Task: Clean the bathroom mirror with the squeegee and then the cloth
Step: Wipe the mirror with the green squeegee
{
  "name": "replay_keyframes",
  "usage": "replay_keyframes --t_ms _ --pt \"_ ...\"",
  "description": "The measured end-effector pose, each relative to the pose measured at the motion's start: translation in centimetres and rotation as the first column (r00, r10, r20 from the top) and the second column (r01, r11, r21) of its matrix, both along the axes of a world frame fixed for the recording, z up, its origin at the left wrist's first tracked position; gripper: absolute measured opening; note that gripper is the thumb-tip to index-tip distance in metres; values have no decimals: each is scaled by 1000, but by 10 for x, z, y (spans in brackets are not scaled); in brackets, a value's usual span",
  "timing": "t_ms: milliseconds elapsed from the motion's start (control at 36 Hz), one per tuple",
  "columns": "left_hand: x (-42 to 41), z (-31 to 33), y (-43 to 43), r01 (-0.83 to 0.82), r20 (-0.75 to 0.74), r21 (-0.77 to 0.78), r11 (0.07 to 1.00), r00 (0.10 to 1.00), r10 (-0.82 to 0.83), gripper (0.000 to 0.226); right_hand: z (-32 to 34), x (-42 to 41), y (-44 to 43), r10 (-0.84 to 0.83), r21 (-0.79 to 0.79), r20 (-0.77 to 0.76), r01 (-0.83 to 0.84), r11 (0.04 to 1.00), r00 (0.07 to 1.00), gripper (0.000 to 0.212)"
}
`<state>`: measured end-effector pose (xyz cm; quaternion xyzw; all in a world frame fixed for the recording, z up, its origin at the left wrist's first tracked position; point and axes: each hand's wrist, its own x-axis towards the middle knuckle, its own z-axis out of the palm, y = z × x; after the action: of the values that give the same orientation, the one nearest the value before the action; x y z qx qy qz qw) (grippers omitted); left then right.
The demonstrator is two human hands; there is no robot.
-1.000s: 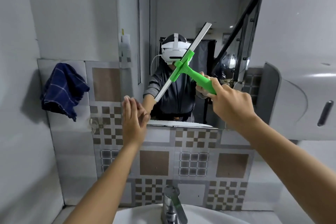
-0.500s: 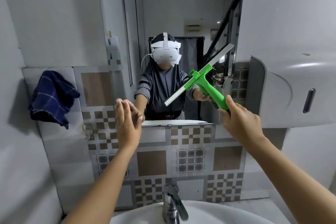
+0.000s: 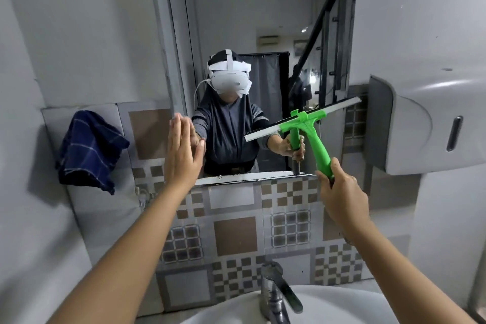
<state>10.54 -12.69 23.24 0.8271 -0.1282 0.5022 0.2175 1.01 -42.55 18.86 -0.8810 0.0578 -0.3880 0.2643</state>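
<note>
The mirror's (image 3: 263, 21) top runs off the upper edge; the sink (image 3: 328, 308) is cut by the bottom edge; the squeegee's (image 3: 307, 123) handle end hides inside the right hand (image 3: 342, 197).

The squeegee (image 3: 310, 123) has a bright green handle and a pale grey-white blade, the cloth (image 3: 88, 148) is navy blue with thin pale check lines, the wall tiles (image 3: 234, 234) mix grey and brown squares with small checkerboards, and the dispenser (image 3: 431, 123) is light grey.
</note>
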Motion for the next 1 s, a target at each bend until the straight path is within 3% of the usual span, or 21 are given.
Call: replay_keyframes --t_ms 194,333,583,750,1000 --pt "8 71 15 -33 88 130 991 996 21 63 -9 -1 30 7 190 -30 -1 982 1000 37" --pt "9 86 19 17 59 181 983 998 -28 67 -13 -1 55 11 322 27 -19 947 1000 27" --pt "7 86 28 78 43 233 969 995 -91 70 -14 0 123 61 632 176 -160 759 983 31" --pt "11 87 33 94 49 257 962 993 -110 72 -23 0 163 102 695 211 -223 684 972 29" --pt "10 87 35 120 54 267 956 989 -140 73 -53 -3 200 169 635 197 -257 728 966 24"
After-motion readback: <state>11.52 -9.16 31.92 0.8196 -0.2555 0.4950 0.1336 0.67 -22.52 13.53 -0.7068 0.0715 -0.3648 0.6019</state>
